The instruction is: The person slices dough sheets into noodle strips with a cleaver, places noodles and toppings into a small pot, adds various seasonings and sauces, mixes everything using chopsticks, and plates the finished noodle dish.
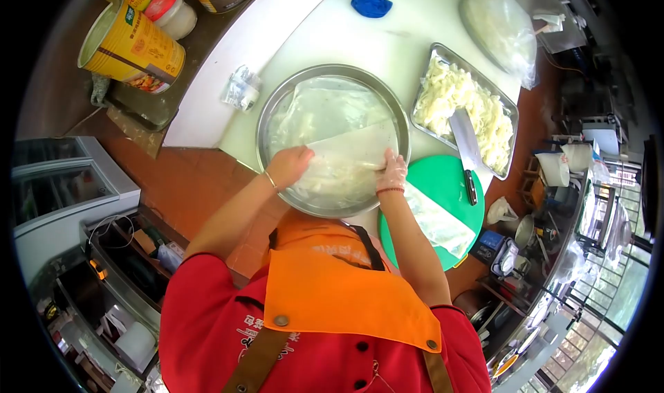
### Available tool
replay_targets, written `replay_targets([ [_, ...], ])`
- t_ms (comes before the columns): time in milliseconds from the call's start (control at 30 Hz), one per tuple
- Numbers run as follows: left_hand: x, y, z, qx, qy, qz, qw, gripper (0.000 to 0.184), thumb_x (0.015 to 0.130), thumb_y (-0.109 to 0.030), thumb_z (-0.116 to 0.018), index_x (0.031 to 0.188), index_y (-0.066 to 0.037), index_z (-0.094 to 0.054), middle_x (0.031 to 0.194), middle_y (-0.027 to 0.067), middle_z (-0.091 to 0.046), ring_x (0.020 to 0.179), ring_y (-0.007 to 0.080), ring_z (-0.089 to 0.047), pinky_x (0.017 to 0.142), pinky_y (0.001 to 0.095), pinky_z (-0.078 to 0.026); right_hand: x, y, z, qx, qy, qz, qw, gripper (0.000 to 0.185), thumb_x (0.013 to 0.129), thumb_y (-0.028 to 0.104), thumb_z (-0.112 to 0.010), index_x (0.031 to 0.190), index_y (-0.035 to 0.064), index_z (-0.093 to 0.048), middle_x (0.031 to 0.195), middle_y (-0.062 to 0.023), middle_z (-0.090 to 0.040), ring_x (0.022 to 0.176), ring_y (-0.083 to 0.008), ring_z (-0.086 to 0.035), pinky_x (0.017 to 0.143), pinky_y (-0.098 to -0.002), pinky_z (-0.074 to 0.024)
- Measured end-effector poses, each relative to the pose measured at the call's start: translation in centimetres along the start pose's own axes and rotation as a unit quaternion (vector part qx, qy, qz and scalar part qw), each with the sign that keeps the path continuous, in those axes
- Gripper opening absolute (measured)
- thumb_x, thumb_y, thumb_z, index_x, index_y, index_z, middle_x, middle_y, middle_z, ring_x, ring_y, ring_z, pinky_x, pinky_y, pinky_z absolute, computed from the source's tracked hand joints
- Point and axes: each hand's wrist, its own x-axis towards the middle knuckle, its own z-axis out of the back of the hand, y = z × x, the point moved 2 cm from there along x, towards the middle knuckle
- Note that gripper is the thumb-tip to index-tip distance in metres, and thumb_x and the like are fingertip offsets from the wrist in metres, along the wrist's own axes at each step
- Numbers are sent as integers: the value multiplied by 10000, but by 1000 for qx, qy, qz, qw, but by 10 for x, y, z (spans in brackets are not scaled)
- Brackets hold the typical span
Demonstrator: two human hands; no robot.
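Note:
A translucent, whitish sheet (pixel 356 142) is stretched over the round metal pan (pixel 265 126). My left hand (pixel 290 166), bare with a bracelet at the wrist, pinches its left edge. The right edge is gripped by my right hand (pixel 392 172), which wears a clear plastic glove. Clear film (pixel 325 102) lies inside the pan, with pale material under or behind the sheet. Beside my right forearm, a green round board (pixel 432 178) bears another pale, wrapped flat piece (pixel 443 227). A cleaver (pixel 467 144) rests between the board and a tray of pale strips.
The rectangular tray (pixel 513 133) stands right of the pan. A blue crumpled item (pixel 371 1) lies at the back, with a large plastic bag (pixel 498 30) at back right. A small clear packet (pixel 241 88) sits left of the pan. Yellow cans (pixel 138 47) stand at upper left.

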Motion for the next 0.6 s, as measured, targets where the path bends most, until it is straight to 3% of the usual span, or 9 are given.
replay_targets([
  [67, -15, -9, -11, -30, 73, 7, 997, 99, 864, -180, -551, 897, -93, -585, 834, 132, -597, 787, 356, -590, 717, 456, -497, -15, -20, 14, 48, 102, -11, 994, 332, 747, 111, -693, 1066, 81, -608, 984, -191, -571, 894, -367, -586, 731, -446, -511],
  [100, -25, -11, -24, -29, 124, 13, 992, 113, 868, -205, -561, 885, -97, -587, 828, 126, -600, 782, 350, -593, 708, 453, -501, -17, -22, 18, 288, 184, -197, 919, 313, 788, 159, -675, 1084, 85, -607, 1038, -199, -584, 933, -379, -595, 752, -455, -516],
  [133, -33, -16, -30, -28, 175, 20, 984, 131, 872, -230, -570, 873, -101, -590, 823, 120, -603, 776, 343, -596, 698, 451, -505, -21, -23, 23, 465, 170, -406, 768, 302, 829, 207, -656, 1102, 88, -607, 1093, -208, -597, 972, -391, -603, 773, -465, -521],
  [200, -48, -30, -35, 22, 248, -79, 965, 157, 876, -250, -567, 863, -95, -589, 824, 118, -606, 775, 333, -602, 694, 436, -511, -27, -32, 37, 257, 200, -254, 911, 303, 862, 223, -620, 1129, 83, -586, 1149, -207, -595, 1014, -392, -602, 806, -463, -519],
  [233, -52, -37, -33, 46, 282, -127, 950, 171, 879, -260, -566, 859, -92, -588, 825, 116, -608, 775, 327, -605, 692, 428, -514, -28, -34, 42, 142, 210, -169, 952, 304, 879, 231, -601, 1142, 81, -575, 1177, -207, -593, 1035, -393, -602, 822, -461, -518],
  [300, -47, -58, -15, 51, 292, -86, 951, 161, 867, -244, -586, 854, -84, -592, 849, 113, -605, 805, 317, -606, 701, 407, -512, -4, 6, 85, 3, 185, -58, 981, 339, 884, 187, -577, 1202, 78, -533, 1130, -201, -606, 1019, -375, -608, 849, -458, -506],
  [367, -43, -60, -11, 55, 231, -50, 970, 166, 852, -234, -596, 859, -68, -603, 878, 118, -608, 858, 310, -601, 736, 398, -505, 23, 16, 86, -35, 101, 65, 992, 323, 855, 128, -603, 1166, 62, -543, 1004, -196, -643, 959, -365, -630, 834, -448, -510],
  [500, -19, -27, -16, 131, -88, 38, 987, 165, 820, -206, -609, 889, -56, -610, 937, 117, -604, 975, 313, -559, 826, 418, -472, 87, 9, 23, -89, 193, 194, 958, 276, 862, 139, -556, 1123, 53, -583, 1035, -178, -655, 973, -337, -640, 844, -444, -516],
  [600, -10, -12, -9, 123, -10, 198, 972, 183, 803, -176, -632, 925, -45, -594, 910, 123, -598, 965, 324, -557, 832, 444, -460, 102, 16, 13, -192, 285, 205, 916, 267, 846, 116, -557, 1096, 38, -608, 1023, -184, -669, 958, -331, -651, 834, -430, -523],
])
